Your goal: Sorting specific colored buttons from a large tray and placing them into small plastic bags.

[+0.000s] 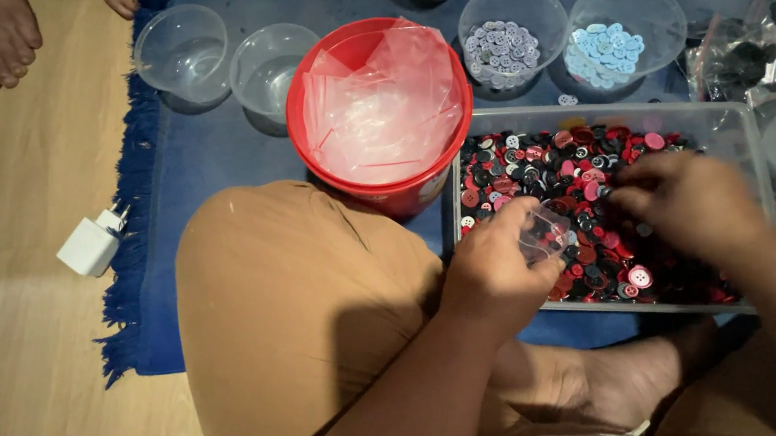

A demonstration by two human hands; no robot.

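My left hand (493, 269) pinches a small clear bag (544, 231), mouth facing right | my right hand (680, 199), fingertips closed among buttons (584, 180) in the clear tray (730, 123), just right of the bag, nearer them.

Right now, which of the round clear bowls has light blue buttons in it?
The clear bowl farthest right in the top row holds light blue buttons. Its neighbour bowl holds grey ones; the two left bowls hold none.

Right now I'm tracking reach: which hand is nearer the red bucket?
Left. The left hand is just beside the red bucket, below and right of it; the right hand is farther right, over the tray.
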